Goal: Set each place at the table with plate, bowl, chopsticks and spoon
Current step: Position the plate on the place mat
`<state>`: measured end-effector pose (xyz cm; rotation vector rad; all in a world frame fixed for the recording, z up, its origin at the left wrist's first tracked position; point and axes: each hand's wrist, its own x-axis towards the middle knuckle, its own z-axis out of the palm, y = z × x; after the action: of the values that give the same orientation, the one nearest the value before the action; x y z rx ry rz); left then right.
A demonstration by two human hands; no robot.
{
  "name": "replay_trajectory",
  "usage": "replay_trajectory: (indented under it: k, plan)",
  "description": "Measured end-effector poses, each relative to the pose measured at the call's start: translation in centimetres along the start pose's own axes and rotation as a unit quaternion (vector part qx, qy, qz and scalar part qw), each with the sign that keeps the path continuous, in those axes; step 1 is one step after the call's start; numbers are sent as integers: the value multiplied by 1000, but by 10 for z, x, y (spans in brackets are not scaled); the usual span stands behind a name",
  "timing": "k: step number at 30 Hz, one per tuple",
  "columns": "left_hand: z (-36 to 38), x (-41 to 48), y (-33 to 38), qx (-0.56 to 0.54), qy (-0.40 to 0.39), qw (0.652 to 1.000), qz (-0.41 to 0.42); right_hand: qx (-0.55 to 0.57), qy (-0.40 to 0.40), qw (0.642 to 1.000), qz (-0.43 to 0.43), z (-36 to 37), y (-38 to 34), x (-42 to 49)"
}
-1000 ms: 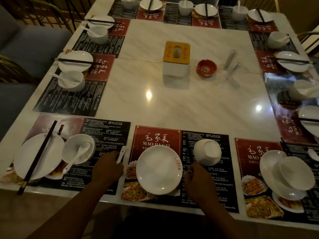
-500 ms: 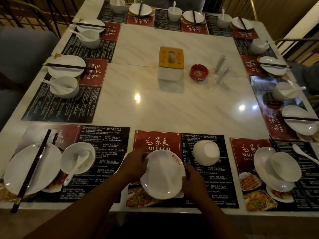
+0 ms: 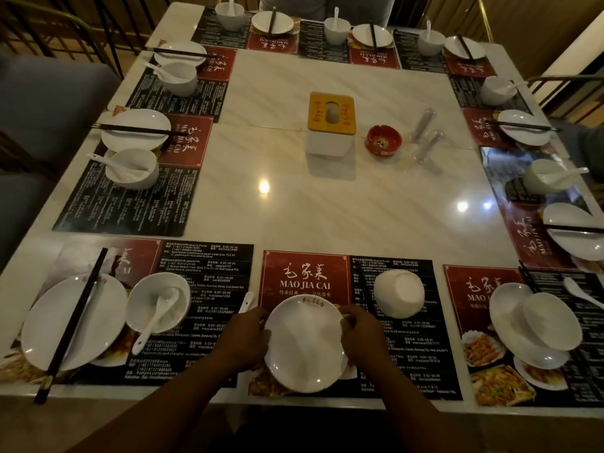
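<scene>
Plate (image 3: 305, 343) is at the near-centre place, on the placemat (image 3: 305, 273), close to the near edge of the table (image 3: 327, 197), directly between your two hands.
- L hand (image 3: 243, 338): at the plate's left rim, fingers curled onto the edge, gripping it.
- R hand (image 3: 362, 335): at the upper-right rim, fingertips pinching it.
- Can't tell whether the plate is lifted or resting on the mat.

Bowl (image 3: 398, 292) lies just beyond R hand, far-right of the plate, apart from both, mouth down and base up. Spoon (image 3: 245, 302) lies on the mat just beyond L hand, partly hidden by it.

Counts, whole table:
- Plates: 10 (near 3, left 2, far 3, right 2).
- Bowls: 10, same split.
- Spoons: 10. 8 are in bowls, 2 on mats.
- Chopstick prs: 9 made out, e.g. the near-left pair (image 3: 73, 322). Can't make out a pair at the centre place.

Orientation:
- Plate: round, so no long axis. Its red mark sits at the far rim, away from you.
- Spoon: long axis runs near-to-far, far end leaning slightly right. Can't tell which end is the scoop.
- Near-left pair: long axis runs near-left to far-right across its plate.
</scene>
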<state>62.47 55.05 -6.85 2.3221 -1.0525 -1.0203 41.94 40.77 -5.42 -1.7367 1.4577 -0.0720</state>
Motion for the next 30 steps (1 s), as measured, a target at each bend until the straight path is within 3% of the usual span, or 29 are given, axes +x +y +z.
replay_trajectory:
  k: [12,26,30]
  plan:
    - [1,-2,4,-8,-4,998,-58,-37,-26,998,-35,-8,-9,18]
    - [6,-3,7,7,43,998,-53,-34,-66,995,-60,-14,1,8]
    - [7,-4,8,7,53,997,-52,-12,-4,998,-57,-22,1,3]
